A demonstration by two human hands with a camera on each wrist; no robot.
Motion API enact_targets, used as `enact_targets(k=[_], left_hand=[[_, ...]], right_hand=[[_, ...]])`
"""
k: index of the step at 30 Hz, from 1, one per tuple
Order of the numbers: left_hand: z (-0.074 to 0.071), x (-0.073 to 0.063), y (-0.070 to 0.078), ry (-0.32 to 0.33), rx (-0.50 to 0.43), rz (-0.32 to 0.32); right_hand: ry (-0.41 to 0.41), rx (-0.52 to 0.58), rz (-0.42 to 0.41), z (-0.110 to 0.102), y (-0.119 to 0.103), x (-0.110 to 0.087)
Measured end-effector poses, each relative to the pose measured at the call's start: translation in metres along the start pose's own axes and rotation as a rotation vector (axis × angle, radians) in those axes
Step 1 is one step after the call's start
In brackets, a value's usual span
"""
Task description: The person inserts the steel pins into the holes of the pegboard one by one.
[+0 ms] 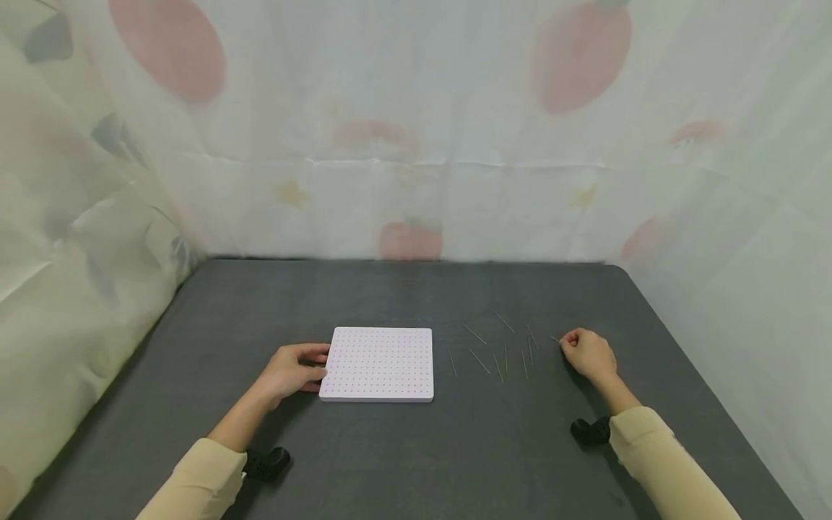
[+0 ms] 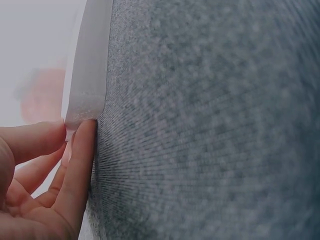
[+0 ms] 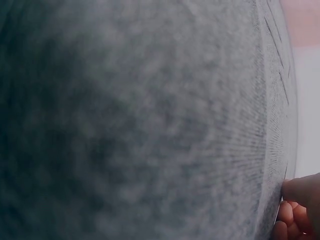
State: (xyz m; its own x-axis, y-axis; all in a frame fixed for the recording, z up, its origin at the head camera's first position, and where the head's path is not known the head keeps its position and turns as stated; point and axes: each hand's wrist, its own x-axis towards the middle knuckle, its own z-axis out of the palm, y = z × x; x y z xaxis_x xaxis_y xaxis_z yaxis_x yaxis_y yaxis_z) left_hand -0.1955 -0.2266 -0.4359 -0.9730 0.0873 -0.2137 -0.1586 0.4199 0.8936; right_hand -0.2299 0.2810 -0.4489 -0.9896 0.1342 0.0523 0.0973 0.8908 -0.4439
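A white board [image 1: 378,365] with rows of small holes lies flat on the dark table. My left hand [image 1: 292,372] holds it at its left edge. In the left wrist view, the thumb [image 2: 42,139] lies at the upper edge of the board [image 2: 90,65] and the fingers are against its side and lower edge. Over to the right, my right hand [image 1: 588,352] pinches a thin needle-like stick [image 1: 555,339], whose end pokes out leftward past the fingertips. The right wrist view catches only part of that hand [image 3: 302,207], at the lower right corner.
Several thin needle-like sticks [image 1: 479,360] lie scattered between the board and my right hand. Dark grey cloth covers the table [image 1: 403,462]. Printed curtains [image 1: 416,202] hang behind it and along both sides. Each wrist carries a black camera [image 1: 266,464].
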Motion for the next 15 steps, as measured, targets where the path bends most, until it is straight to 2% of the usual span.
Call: enact_targets(k=[15], left_hand=[[0.0008, -0.0003, 0.0015, 0.009, 0.0, -0.021]], right_hand=[[-0.016, -0.037, -0.081, 0.0, -0.0036, 0.0041]])
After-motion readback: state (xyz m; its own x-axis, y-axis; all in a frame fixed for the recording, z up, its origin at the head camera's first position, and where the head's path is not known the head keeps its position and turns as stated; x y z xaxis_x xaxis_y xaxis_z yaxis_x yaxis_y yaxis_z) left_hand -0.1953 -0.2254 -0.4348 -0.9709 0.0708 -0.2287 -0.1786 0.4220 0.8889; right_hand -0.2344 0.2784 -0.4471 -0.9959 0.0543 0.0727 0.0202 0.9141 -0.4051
